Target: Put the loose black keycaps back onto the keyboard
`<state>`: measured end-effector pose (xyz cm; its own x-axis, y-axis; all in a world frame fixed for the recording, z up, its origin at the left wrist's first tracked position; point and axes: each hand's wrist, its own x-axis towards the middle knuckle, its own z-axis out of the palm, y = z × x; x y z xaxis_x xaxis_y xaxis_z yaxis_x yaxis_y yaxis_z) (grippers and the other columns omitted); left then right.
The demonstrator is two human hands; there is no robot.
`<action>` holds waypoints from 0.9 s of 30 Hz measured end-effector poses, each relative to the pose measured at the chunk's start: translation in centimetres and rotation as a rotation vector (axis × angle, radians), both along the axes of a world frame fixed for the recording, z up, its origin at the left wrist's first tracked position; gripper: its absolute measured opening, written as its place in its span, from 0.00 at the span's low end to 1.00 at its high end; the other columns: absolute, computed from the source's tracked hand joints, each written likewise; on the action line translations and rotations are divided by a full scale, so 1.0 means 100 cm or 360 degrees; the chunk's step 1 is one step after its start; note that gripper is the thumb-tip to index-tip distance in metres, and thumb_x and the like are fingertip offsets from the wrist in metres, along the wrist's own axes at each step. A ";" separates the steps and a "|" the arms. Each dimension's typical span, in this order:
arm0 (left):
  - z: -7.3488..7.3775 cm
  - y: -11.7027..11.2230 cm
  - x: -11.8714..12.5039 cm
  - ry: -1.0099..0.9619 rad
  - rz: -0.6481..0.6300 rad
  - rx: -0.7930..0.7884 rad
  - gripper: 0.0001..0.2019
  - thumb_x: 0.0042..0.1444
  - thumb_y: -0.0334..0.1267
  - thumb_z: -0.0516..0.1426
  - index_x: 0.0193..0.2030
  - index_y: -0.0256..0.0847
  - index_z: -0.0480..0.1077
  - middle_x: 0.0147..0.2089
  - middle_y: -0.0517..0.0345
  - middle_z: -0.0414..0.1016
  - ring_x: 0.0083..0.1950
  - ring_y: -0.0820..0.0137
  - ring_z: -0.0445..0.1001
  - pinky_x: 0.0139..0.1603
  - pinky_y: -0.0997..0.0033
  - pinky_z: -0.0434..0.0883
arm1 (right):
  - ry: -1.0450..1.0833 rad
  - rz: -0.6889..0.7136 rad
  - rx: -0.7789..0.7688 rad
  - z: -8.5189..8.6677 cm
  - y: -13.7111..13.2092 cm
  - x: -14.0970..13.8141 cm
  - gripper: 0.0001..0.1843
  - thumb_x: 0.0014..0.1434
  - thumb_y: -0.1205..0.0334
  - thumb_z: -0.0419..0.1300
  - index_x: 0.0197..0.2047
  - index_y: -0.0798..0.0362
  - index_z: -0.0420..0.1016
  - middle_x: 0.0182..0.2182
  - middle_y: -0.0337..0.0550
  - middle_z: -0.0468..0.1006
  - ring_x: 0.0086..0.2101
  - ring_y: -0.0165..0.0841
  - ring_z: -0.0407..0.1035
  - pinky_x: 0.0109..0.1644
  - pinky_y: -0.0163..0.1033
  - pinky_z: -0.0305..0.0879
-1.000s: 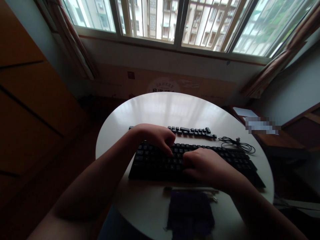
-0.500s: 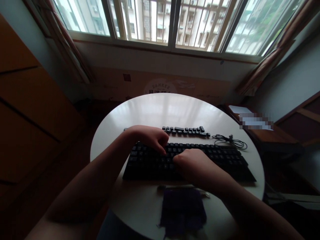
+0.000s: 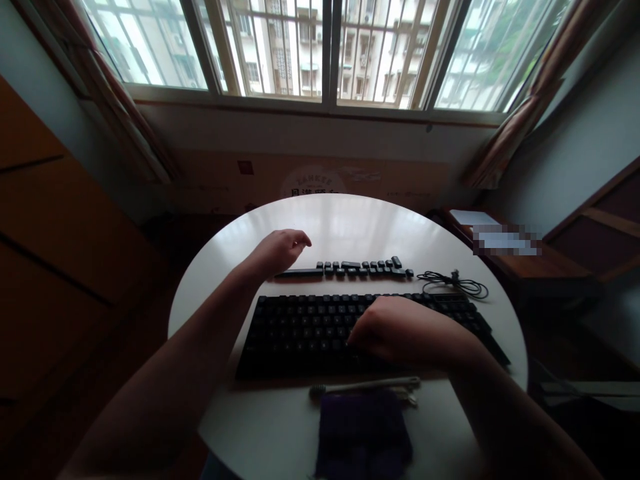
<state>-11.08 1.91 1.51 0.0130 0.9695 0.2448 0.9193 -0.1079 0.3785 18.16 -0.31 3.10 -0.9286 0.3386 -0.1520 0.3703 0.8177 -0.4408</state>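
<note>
A black keyboard (image 3: 300, 330) lies across the white round table, its lower rows without keycaps along the front. Over its right-centre part is my right hand (image 3: 405, 330), fingers curled down and closed, the fingertips low against the keys; whatever they grip is hidden. My left hand (image 3: 285, 250) is beyond the keyboard, above the left end of the loose black keycaps (image 3: 363, 269), which lie in two rows. Its fingers are drawn together in a pinch, and I cannot make out anything between them. A long spacebar keycap (image 3: 303, 273) lies beside that hand.
A toothbrush (image 3: 367, 385) lies in front of the keyboard, by a folded dark purple cloth (image 3: 363, 430). The coiled cable (image 3: 457, 285) sits at the table's right. Papers (image 3: 505, 239) rest on a wooden side table (image 3: 560, 267). The round table's curved edge surrounds everything.
My left hand has moved from the keyboard up and left to the loose keycaps. My right hand stays over the keyboard, its fingers slightly lower. The whole view has shifted slightly.
</note>
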 end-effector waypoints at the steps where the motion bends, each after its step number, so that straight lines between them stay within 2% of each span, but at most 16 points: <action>1: -0.004 0.003 -0.001 0.0031 -0.0020 -0.0027 0.15 0.63 0.37 0.51 0.46 0.40 0.79 0.50 0.50 0.82 0.50 0.62 0.77 0.55 0.64 0.70 | 0.0048 -0.0023 -0.0006 0.000 0.001 0.000 0.17 0.61 0.69 0.57 0.45 0.47 0.85 0.39 0.38 0.83 0.38 0.26 0.75 0.44 0.30 0.62; 6: -0.020 0.010 0.002 0.0097 -0.0205 -0.0190 0.19 0.62 0.30 0.49 0.47 0.42 0.81 0.54 0.50 0.81 0.53 0.65 0.76 0.59 0.66 0.69 | 0.0401 -0.0320 0.0055 -0.002 0.010 -0.001 0.17 0.62 0.66 0.58 0.49 0.46 0.84 0.41 0.38 0.83 0.39 0.25 0.77 0.46 0.30 0.65; 12: -0.025 0.013 0.004 0.0091 -0.0228 -0.0245 0.22 0.57 0.26 0.49 0.46 0.44 0.83 0.56 0.53 0.80 0.55 0.65 0.76 0.61 0.66 0.69 | 0.0668 -0.0422 0.0072 -0.009 0.019 -0.004 0.16 0.64 0.63 0.57 0.49 0.51 0.84 0.36 0.41 0.82 0.31 0.22 0.72 0.40 0.28 0.63; 19: -0.025 0.012 0.004 0.0114 -0.0225 -0.0184 0.19 0.62 0.32 0.50 0.49 0.43 0.82 0.55 0.51 0.80 0.53 0.65 0.76 0.58 0.66 0.70 | 0.0912 -0.0631 0.0164 -0.012 0.023 -0.003 0.17 0.64 0.59 0.58 0.50 0.54 0.83 0.24 0.37 0.74 0.22 0.18 0.56 0.32 0.27 0.55; 22: -0.027 0.012 0.005 0.0093 -0.0227 -0.0146 0.16 0.63 0.36 0.54 0.51 0.43 0.81 0.52 0.50 0.81 0.50 0.64 0.77 0.54 0.66 0.71 | 0.0970 -0.0708 0.0169 -0.012 0.024 -0.003 0.19 0.65 0.57 0.58 0.53 0.55 0.82 0.23 0.37 0.72 0.22 0.19 0.54 0.30 0.27 0.54; 27: -0.029 0.014 0.006 0.0092 -0.0303 -0.0112 0.12 0.62 0.36 0.57 0.43 0.43 0.83 0.48 0.52 0.82 0.47 0.65 0.77 0.52 0.67 0.71 | 0.0991 -0.0728 0.0166 -0.013 0.024 -0.004 0.18 0.65 0.56 0.58 0.52 0.54 0.82 0.23 0.36 0.72 0.22 0.18 0.55 0.30 0.27 0.55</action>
<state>-10.53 3.27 -1.36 0.2095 0.9629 0.1700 0.9054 -0.2567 0.3382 17.72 2.12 1.76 -0.5969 0.6926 0.4049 0.3905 0.6917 -0.6075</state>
